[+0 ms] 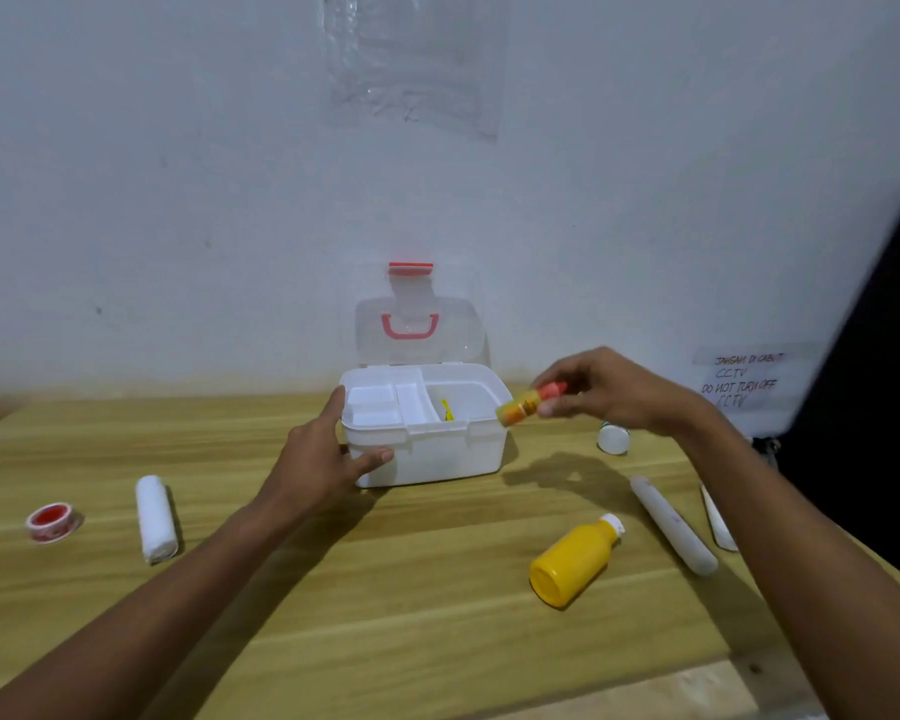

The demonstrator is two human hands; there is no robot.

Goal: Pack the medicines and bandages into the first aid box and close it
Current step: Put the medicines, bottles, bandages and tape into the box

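A light wooden table (pixel 333 615) stands against a white wall (pixel 178 200) under even light. High above the table a clear plastic sheet (pixel 417 59) is fixed to the wall. Behind the table's right end hangs a handwritten paper notice (pixel 744 379), beside a blurred dark panel (pixel 879 381), perhaps a screen.

Your work surface is a wooden table (pixel 385 615) with a light, streaked grain, running from 9 o'clock across to 4 o'clock. Behind it, from 10 to 2 o'clock, stands a pale grey-white wall (pixel 126 200) dotted with a few small dark marks. High on that wall at 12 o'clock you have a crinkled clear plastic sheet (pixel 417 59) stuck flat. At 3 o'clock a paper note (pixel 744 379) reads "JANGAN DI CABUT CCTV / DO NOT TURN OFF CCTV". Just right of it a black panel (pixel 863 381) fills the edge of view, its edge slanting. At 5 o'clock a paler surface (pixel 697 693) shows past the table's near edge.
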